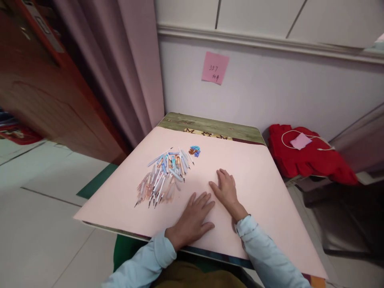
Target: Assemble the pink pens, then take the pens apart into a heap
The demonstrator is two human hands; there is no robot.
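My left hand point(194, 219) rests palm down near the front of a pale pink sheet point(258, 176), fingers spread and nothing in it. Farther right and a little ahead, my right hand point(226, 190) lies on the sheet with its fingers apart, also holding nothing. Beyond my left hand, to the left, is a loose heap of pen parts point(163, 172): thin white refills with dark tips, clear barrels, and bluish and orange pieces. A small cluster of blue and brown pieces point(195, 151) sits just past the heap's right side. Neither hand touches these parts.
The sheet covers a table with a green wood-patterned top point(210, 122) against a white wall. A pink note point(215, 68) is stuck on the wall. Red cloth point(300, 160) with a white cable lies at right. A wooden door point(60, 84) and purple curtain point(120, 60) stand left.
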